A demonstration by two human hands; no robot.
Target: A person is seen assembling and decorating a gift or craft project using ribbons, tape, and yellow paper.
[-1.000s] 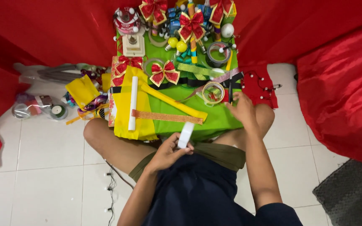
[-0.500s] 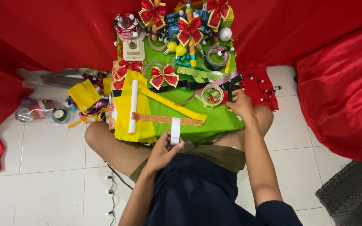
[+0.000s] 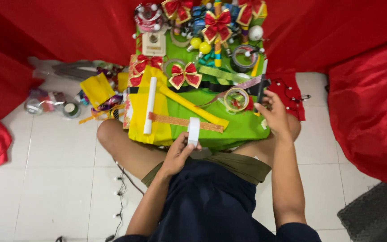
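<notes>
I sit cross-legged on white tiles with a green-covered low table (image 3: 242, 127) over my knees. My left hand (image 3: 178, 155) grips a flat white strip (image 3: 194, 130) and holds it upright at the table's front edge, next to a glittery orange ribbon (image 3: 180, 121). My right hand (image 3: 274, 115) rests on the table's right side, fingers touching a dark object near a roll of tape (image 3: 236, 99). A white rolled tube (image 3: 149, 105) lies on yellow paper (image 3: 139, 118), and a yellow stick (image 3: 193, 106) lies diagonally across the green.
Red-and-gold bows (image 3: 185, 75), ribbon rolls and ornaments crowd the table's far half. Red cloth (image 3: 368, 107) hangs behind and at the right. Plastic bags with tape rolls (image 3: 52, 103) lie on the floor at left. A string of small lights (image 3: 121, 197) trails by my left knee.
My left hand has moved the white strip forward from my lap to the table's front edge and turned it upright. My right hand stays in the same place.
</notes>
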